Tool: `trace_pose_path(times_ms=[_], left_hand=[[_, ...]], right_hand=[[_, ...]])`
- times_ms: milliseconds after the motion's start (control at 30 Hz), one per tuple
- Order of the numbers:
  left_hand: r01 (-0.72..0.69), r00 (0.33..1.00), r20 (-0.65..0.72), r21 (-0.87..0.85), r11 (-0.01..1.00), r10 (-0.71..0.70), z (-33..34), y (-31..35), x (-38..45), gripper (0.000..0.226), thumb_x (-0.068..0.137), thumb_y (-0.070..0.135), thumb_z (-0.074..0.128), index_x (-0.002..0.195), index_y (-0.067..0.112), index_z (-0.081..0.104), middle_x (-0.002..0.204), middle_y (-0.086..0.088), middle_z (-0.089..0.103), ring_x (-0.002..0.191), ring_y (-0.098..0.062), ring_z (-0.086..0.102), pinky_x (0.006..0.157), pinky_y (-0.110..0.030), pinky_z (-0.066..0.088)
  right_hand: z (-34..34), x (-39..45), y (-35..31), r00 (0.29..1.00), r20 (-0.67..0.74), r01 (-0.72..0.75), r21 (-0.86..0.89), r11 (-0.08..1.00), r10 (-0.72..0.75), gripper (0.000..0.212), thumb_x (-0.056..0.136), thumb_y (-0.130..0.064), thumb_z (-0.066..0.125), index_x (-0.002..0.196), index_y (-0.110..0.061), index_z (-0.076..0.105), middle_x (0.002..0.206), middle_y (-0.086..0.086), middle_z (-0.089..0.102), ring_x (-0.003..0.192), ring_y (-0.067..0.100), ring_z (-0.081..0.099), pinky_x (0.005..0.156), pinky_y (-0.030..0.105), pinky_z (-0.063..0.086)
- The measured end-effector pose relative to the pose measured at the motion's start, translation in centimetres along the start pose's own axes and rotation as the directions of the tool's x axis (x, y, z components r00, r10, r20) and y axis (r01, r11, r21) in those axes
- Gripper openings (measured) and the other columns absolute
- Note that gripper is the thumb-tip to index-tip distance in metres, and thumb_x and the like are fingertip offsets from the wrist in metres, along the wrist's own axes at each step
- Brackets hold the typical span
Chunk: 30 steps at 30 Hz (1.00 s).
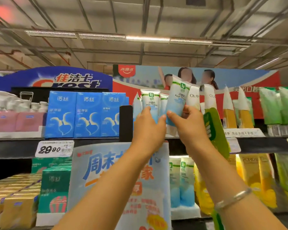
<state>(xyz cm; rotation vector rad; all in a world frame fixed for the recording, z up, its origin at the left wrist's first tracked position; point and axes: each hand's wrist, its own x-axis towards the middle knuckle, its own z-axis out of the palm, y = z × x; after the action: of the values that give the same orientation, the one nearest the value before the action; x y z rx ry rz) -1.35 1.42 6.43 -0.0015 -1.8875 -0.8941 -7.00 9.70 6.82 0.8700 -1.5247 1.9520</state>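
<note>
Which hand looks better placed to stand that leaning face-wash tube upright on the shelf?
Probably the right hand: it grips the tilted tube between thumb and fingers. The left hand holds the upright tube beside it, so it is occupied.

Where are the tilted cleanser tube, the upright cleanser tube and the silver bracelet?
tilted cleanser tube (175, 103), head view, its pale blue front.
upright cleanser tube (150, 100), head view, white front under the green logo.
silver bracelet (233, 199), head view, band across the right wrist.
</note>
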Motion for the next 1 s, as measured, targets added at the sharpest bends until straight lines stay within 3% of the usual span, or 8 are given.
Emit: trace_pose_path(times_ms=[67,200,367,533,667,800,1000], left_hand=[[-0.008,1.000,-0.009,0.053,0.999,0.008,0.8,-0.6,0.7,0.052,0.094,0.029,0.051,0.139,0.008,0.034,0.137,-0.011,0.045,0.125,-0.024,0.044,0.099,-0.031,0.037],[0.058,0.998,-0.021,0.094,0.994,-0.056,1.5,-1.2,1.8,0.056,0.092,0.024,0.054,0.139,0.007,0.029,0.135,-0.015,0.043,0.121,-0.030,0.046,0.095,-0.037,0.040],[0.207,0.977,0.032,0.098,0.973,-0.211,2.1,-1.5,3.5,0.054,0.089,0.015,0.059,0.133,0.007,0.030,0.134,-0.015,0.044,0.117,-0.030,0.049,0.082,-0.030,0.041],[0.231,0.971,0.027,0.117,0.966,-0.236,2.1,-2.0,4.0,0.045,0.088,0.014,0.062,0.125,0.006,0.037,0.129,-0.014,0.051,0.112,-0.027,0.053,0.069,-0.024,0.035],[0.227,0.974,0.003,0.100,0.969,-0.228,2.1,-2.1,3.9,0.041,0.088,0.017,0.063,0.121,0.006,0.041,0.126,-0.012,0.053,0.095,-0.019,0.052,0.061,-0.021,0.036],[0.227,0.974,-0.034,0.064,0.972,-0.225,2.1,-2.2,3.6,0.039,0.088,0.016,0.063,0.120,0.006,0.042,0.126,-0.012,0.054,0.110,-0.024,0.056,0.064,-0.021,0.036],[0.205,0.978,-0.046,0.005,0.979,-0.204,2.1,-2.0,3.3,0.037,0.088,0.014,0.063,0.118,0.005,0.043,0.125,-0.012,0.055,0.103,-0.021,0.057,0.068,-0.021,0.038]], right_hand=[[0.2,0.8,0.7,0.997,-0.064,0.049,-0.072,0.996,-0.054,0.031,0.083,-0.011,0.067,0.112,-0.003,0.059,0.108,0.009,0.066,0.096,0.021,0.064,0.088,0.041,0.052],[0.5,1.5,1.8,0.986,-0.087,0.130,-0.168,0.977,-0.146,0.023,0.081,-0.012,0.068,0.100,-0.015,0.055,0.091,-0.006,0.060,0.076,0.002,0.058,0.069,0.018,0.049],[1.1,2.1,3.0,0.989,-0.065,0.109,-0.265,0.958,-0.131,0.027,0.082,-0.011,0.067,0.102,-0.015,0.051,0.104,0.004,0.060,0.091,0.017,0.058,0.077,0.029,0.048],[0.9,2.2,3.5,0.991,-0.060,0.089,-0.333,0.939,-0.115,0.033,0.081,-0.012,0.069,0.110,-0.009,0.053,0.110,0.008,0.061,0.099,0.021,0.059,0.087,0.038,0.051],[1.1,2.3,3.6,0.993,-0.056,0.077,-0.373,0.925,-0.105,0.038,0.081,-0.012,0.068,0.115,-0.004,0.053,0.115,0.013,0.061,0.106,0.027,0.058,0.091,0.044,0.049],[1.3,2.5,3.8,0.994,-0.050,0.065,-0.438,0.897,-0.096,0.039,0.083,-0.014,0.067,0.117,-0.002,0.051,0.118,0.015,0.059,0.109,0.029,0.056,0.091,0.043,0.048],[1.3,3.0,3.8,0.996,-0.041,0.044,-0.540,0.841,-0.079,0.037,0.085,-0.017,0.066,0.115,-0.001,0.051,0.119,0.016,0.058,0.107,0.029,0.056,0.081,0.032,0.044]])
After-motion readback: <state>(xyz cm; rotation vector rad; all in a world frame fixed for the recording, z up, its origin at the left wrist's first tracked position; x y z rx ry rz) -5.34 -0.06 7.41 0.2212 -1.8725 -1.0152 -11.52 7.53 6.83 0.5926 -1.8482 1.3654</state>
